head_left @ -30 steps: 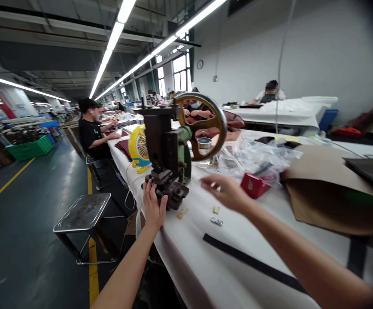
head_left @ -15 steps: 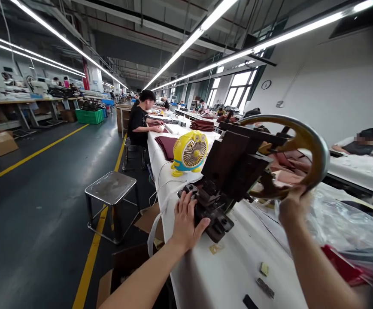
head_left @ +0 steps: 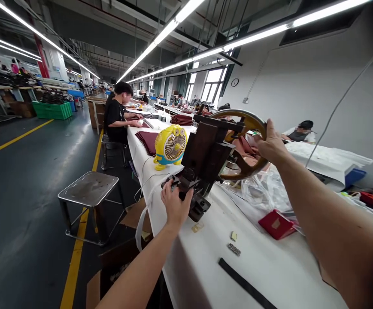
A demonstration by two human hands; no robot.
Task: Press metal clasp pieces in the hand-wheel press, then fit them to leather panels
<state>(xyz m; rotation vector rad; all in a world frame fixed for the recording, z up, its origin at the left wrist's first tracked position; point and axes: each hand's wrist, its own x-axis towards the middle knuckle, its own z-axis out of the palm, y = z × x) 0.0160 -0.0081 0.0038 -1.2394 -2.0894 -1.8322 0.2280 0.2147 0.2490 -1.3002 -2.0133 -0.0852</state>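
A dark hand press [head_left: 205, 159] with a brass-coloured handwheel [head_left: 238, 118] stands near the front edge of a long white table [head_left: 263, 266]. My left hand [head_left: 174, 205] grips the press's base at its front. My right hand [head_left: 271, 143] is closed on the handwheel's right rim. Small metal pieces [head_left: 234, 249] and a tan tag [head_left: 198, 227] lie on the table just right of the press. A black strap [head_left: 246, 284] lies nearer to me.
A yellow desk fan [head_left: 171, 147] sits behind the press, with clear plastic bags [head_left: 268, 189] and a red piece [head_left: 277, 224] to the right. A metal stool [head_left: 89, 189] stands in the aisle. A person in black [head_left: 117, 116] works further along the table.
My right hand rose from the table to the handwheel, took hold of its lower rim, then shifted up its right side. My left hand stayed on the press base. The view swung left.
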